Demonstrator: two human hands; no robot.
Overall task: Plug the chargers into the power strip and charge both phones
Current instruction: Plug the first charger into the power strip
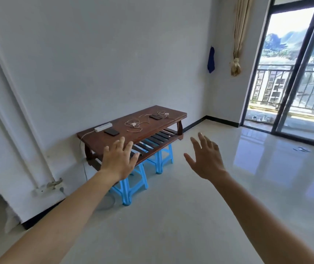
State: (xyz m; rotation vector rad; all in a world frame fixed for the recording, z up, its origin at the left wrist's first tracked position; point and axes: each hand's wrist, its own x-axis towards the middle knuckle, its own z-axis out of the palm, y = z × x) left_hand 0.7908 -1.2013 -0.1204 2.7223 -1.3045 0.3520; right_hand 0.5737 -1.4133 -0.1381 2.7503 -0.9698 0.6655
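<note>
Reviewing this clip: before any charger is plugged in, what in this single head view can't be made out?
- Power strip: sockets too small to count, head view.
- Its cord: drops behind the table; its far end is hidden.
- Near phone and far phone: ports too small.
- Charger cables: tangled; plug types unreadable.
- Lower shelf: partly covered by the left hand.
- Right hand: open, holding nothing.

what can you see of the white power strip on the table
The power strip is a long white bar, plastic by its look, lying flat near the back left edge of the wooden table, close to the wall. A pale cord leaves its left end and drops over the table edge. A dark phone lies just in front of it, apart from it. Its sockets are too small to make out, and nothing appears plugged in. Neither hand touches it.
</note>
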